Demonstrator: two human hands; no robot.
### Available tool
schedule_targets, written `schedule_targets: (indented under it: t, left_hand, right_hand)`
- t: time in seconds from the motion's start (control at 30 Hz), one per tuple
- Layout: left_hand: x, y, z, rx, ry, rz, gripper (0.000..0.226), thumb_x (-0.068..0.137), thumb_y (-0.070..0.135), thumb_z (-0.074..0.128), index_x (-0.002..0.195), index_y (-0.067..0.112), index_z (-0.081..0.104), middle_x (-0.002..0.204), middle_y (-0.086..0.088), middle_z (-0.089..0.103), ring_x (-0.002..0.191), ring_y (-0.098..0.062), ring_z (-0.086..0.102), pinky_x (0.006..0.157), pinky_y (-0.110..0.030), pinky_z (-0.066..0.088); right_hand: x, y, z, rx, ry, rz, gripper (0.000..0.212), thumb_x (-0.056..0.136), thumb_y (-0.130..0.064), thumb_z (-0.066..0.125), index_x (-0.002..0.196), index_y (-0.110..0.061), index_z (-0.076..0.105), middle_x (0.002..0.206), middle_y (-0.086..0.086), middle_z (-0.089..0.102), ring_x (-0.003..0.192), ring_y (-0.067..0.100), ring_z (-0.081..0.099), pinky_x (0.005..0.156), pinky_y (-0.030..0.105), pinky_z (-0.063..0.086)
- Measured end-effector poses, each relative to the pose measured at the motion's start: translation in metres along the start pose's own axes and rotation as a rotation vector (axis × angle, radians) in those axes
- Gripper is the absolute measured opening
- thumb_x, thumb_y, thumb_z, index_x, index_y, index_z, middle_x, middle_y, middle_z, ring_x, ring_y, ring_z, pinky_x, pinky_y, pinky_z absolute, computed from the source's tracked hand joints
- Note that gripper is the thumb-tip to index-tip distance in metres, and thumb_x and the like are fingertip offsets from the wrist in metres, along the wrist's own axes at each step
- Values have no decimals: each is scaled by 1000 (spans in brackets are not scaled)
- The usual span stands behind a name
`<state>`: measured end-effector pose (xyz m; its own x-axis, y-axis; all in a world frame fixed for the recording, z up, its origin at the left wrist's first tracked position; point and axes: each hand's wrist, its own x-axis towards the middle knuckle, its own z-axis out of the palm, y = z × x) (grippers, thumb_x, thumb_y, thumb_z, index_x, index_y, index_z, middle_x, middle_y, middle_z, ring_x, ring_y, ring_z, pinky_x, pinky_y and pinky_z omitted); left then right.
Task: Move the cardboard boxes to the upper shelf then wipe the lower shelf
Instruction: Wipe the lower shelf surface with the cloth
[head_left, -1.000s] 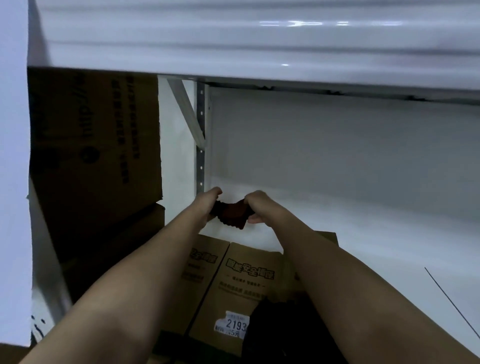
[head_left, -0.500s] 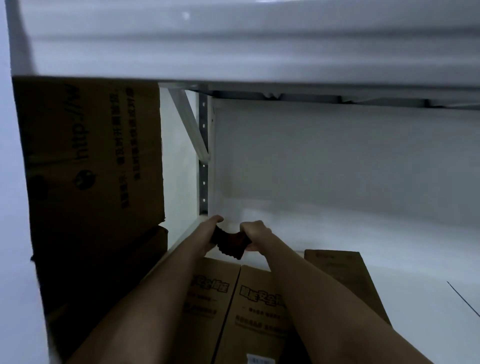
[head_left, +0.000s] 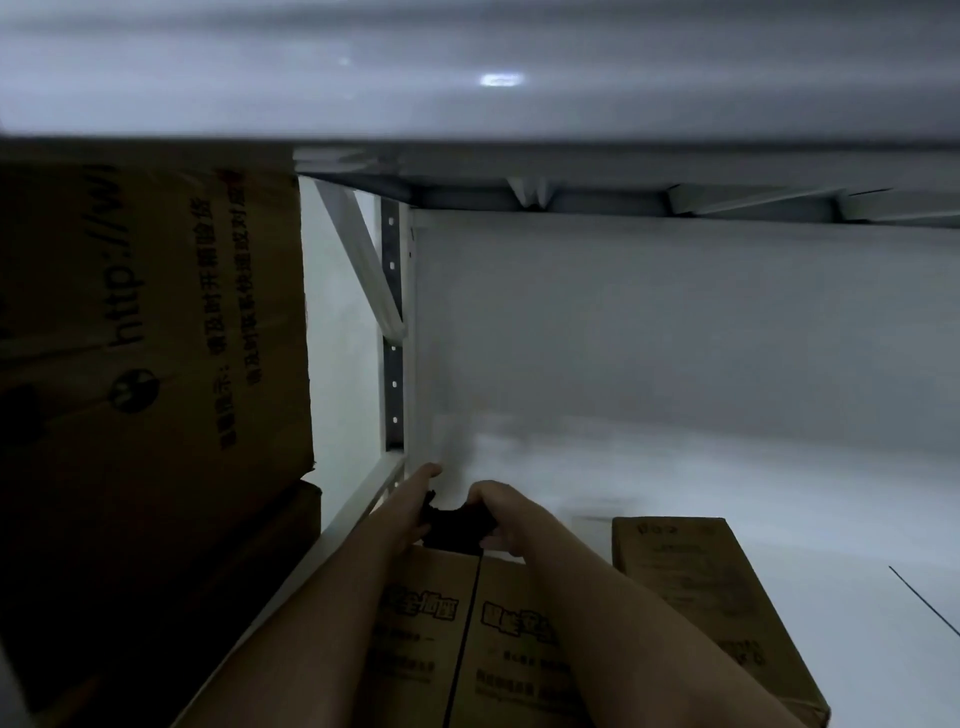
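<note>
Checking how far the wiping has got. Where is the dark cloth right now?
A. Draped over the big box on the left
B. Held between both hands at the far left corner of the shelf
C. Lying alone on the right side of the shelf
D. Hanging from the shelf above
B: the left hand and right hand both grip the cloth beyond the boxes, near the upright.

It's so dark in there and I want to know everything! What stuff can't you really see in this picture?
Head view only:
- The dark thing held between the left hand and right hand: too dim to tell what it is.
- Fingers of both hands: mostly hidden behind that dark thing.
- Two printed boxes below the arms: forearms cover parts, and the bottom edge cuts them off.
- Big box at left: cut off by the left edge, print too dim.
</note>
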<state>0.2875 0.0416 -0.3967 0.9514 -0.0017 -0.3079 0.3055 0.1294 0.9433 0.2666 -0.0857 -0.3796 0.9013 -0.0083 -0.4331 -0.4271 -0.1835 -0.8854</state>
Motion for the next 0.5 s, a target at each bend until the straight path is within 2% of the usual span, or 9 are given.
schedule_targets:
  t: [0.03, 0.07, 0.17, 0.2, 0.27, 0.3, 0.37, 0.5]
  left_hand:
    - [2, -1, 0, 5, 5, -2, 46, 91, 40, 54, 130, 17, 44, 116, -4, 52, 104, -23, 52, 86, -34, 45]
    - [5, -2, 0, 9, 3, -4, 45, 91, 40, 53, 129, 17, 44, 114, -3, 52, 99, -22, 53, 83, -32, 45]
    - [8, 0, -1, -9, 3, 7, 35, 92, 38, 53, 119, 16, 48, 91, 3, 54, 77, -15, 52, 64, -24, 42]
    - [9, 1, -1, -10, -3, 12, 37, 92, 37, 53, 122, 18, 46, 91, 4, 53, 78, -14, 51, 66, -24, 42]
    - [11, 0, -3, -19, -7, 17, 50, 91, 38, 53, 136, 20, 39, 105, 2, 51, 94, -17, 50, 85, -28, 42]
    - [13, -1, -3, -13, 0, 18, 55, 91, 39, 54, 140, 20, 37, 113, 0, 48, 103, -19, 48, 94, -31, 40]
    - [13, 0, -5, 10, 10, 14, 59, 89, 41, 55, 141, 20, 37, 126, -4, 47, 113, -23, 48, 100, -36, 41]
    - [11, 4, -5, 48, -33, 36, 56, 89, 42, 55, 138, 15, 43, 118, -8, 56, 96, -23, 58, 76, -32, 51]
  right_hand:
    - [1, 2, 0, 32, -11, 4, 1, 86, -9, 42, 86, -10, 42, 82, 6, 44, 77, 20, 49, 70, 30, 44]
    - [2, 5, 1, 67, -20, 6, 3, 86, -9, 42, 83, -10, 42, 81, 6, 43, 77, 20, 49, 72, 31, 45]
    - [4, 10, 2, 144, -36, 18, 5, 86, -8, 41, 82, -9, 44, 86, 9, 47, 86, 27, 53, 78, 35, 50]
    - [5, 11, 1, 179, -43, 2, 8, 86, -7, 40, 80, -9, 43, 85, 9, 46, 82, 26, 54, 73, 32, 51]
    - [4, 11, 0, 258, -75, -14, 17, 88, -1, 37, 74, -9, 37, 77, 8, 40, 60, 21, 52, 52, 20, 48]
    - [2, 11, -1, 266, -75, -13, 20, 89, 0, 38, 72, -10, 37, 76, 7, 39, 54, 18, 51, 46, 21, 46]
    - [2, 11, -3, 239, -43, -1, 20, 90, -5, 46, 73, -12, 41, 76, 5, 41, 60, 16, 46, 53, 28, 45]
    - [7, 13, -8, 31, 4, -2, 17, 90, -10, 47, 74, -13, 43, 76, 5, 43, 63, 16, 44, 58, 25, 42]
